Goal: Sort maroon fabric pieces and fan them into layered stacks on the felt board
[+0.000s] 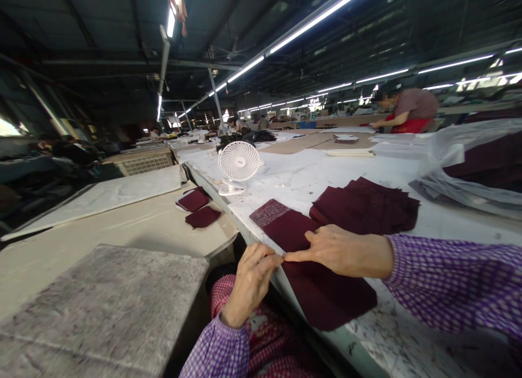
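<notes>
On tabletop point(289, 174), speckle-ended maroon cloth point(330, 295)

Purple-and-white checked sleeves point(444, 283), gathered cuffs point(392, 257)

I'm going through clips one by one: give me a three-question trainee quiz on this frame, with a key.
1. Which stands on the white table, beyond the maroon fabric under the right hand?
a) a desk lamp
b) a small white fan
c) a glass bottle

2. True or false: both of the wearer's sleeves are checked purple and white.

3. Fill in: the right hand's extended ____ points toward the left hand.

Key: 1 b; 2 true; 3 index finger.
</notes>
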`<state>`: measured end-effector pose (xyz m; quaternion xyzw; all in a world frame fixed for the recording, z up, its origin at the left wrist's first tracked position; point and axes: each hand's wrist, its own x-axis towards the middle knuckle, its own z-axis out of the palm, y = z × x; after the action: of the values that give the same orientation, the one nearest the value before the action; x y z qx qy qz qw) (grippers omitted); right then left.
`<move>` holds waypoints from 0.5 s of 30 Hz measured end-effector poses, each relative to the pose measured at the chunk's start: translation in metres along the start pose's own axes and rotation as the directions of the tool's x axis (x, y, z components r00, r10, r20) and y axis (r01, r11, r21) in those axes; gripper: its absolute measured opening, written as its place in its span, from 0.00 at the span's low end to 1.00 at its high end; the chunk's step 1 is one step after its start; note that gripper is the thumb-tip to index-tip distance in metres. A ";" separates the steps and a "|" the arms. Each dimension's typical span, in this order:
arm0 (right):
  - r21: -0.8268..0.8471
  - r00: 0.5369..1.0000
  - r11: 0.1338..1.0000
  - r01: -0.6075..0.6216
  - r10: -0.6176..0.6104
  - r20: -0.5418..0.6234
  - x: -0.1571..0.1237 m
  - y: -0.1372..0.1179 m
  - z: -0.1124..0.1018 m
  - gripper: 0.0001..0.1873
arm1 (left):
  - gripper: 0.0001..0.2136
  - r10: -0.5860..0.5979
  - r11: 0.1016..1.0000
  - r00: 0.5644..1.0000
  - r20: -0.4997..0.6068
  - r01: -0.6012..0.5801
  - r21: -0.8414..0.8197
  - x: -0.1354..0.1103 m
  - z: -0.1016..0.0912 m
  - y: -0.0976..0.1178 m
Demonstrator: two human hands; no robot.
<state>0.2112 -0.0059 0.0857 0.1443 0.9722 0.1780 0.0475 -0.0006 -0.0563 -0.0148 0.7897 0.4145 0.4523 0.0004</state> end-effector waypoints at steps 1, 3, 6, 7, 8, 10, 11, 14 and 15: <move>-0.013 1.000 1.000 -0.010 0.010 -0.011 0.000 -0.001 0.001 0.30 | 0.08 -0.025 0.998 0.999 -0.022 0.024 -0.050 0.000 -0.002 -0.001; -0.009 0.999 0.999 -0.039 0.039 -0.016 0.000 -0.003 0.004 0.30 | 0.06 -0.094 0.989 0.992 -0.088 0.083 -0.124 0.001 -0.005 -0.003; 0.057 0.994 0.993 -0.108 0.108 0.009 -0.003 0.000 0.006 0.28 | 0.07 -0.122 0.985 0.984 -0.130 0.104 -0.136 0.008 -0.004 0.000; 0.087 0.989 0.985 -0.147 0.146 0.022 -0.004 0.002 0.007 0.26 | 0.08 -0.108 0.987 0.987 -0.121 0.092 -0.130 0.011 -0.003 0.001; 0.124 0.982 0.974 -0.187 0.184 0.039 -0.004 0.004 0.007 0.24 | 0.09 -0.093 0.989 0.990 -0.104 0.080 -0.123 0.015 -0.001 0.003; 0.229 0.969 0.942 -0.246 0.234 0.079 -0.004 0.007 0.010 0.19 | 0.09 -0.073 0.992 0.996 -0.049 0.067 -0.108 0.023 0.005 0.007; 0.286 0.964 0.921 -0.264 0.247 0.093 -0.004 0.009 0.011 0.17 | 0.09 -0.070 0.993 0.997 -0.014 0.068 -0.095 0.026 0.007 0.008; 0.415 0.969 0.876 -0.247 0.227 0.096 -0.004 0.019 0.011 0.07 | 0.10 -0.086 0.995 0.992 0.088 0.090 -0.033 0.035 0.012 0.007; 0.458 0.976 0.861 -0.219 0.200 0.091 -0.005 0.025 0.009 0.05 | 0.11 -0.093 0.995 0.989 0.114 0.095 -0.014 0.037 0.013 0.006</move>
<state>0.2241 0.0181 0.0868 0.2597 0.9638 -0.0593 0.0112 0.0217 -0.0313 0.0063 0.7936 0.4462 0.4103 0.0527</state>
